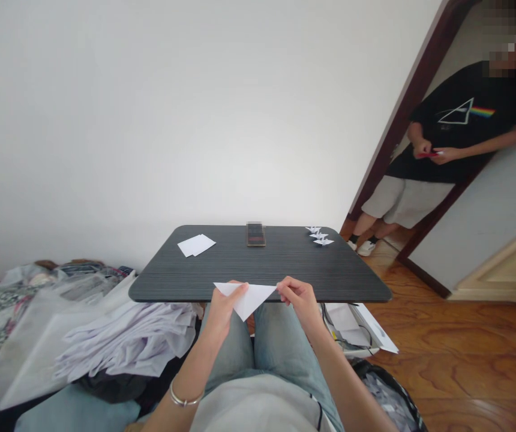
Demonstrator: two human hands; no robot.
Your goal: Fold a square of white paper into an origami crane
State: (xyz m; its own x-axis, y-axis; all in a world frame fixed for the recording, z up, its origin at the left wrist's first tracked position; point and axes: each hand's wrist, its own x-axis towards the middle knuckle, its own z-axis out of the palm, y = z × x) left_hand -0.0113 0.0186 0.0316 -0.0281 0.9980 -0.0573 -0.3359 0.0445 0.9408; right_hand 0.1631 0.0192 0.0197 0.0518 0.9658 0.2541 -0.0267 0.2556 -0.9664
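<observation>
Grips a folded white paper triangle (254, 297) in the left hand (222, 306), with the thumb on its face, and pinches its right corner in the fingers of the right hand (299, 298). Holds it across the near edge of the bench (240, 264), with the lower point reaching past that edge over the jeans (228, 348). Cannot tell whether it touches the bench.

Could crease off line, judging by the lack of firm backing under the lower point. Could bend or tear the thin corner through too hard a pull from the right, or shift the layers through too light a pinch on the left. Might slip toward the lap if released by both.

Has open room just beyond the hands, across the middle of the bench. Has to mind white sheets (195, 245) toward the far left, a dark phone (256, 235) by the far edge, and small folded paper figures (320, 236) toward the far right, all well apart from the hands. Finds no reach past the far edge, because of the wall (217, 132).
</observation>
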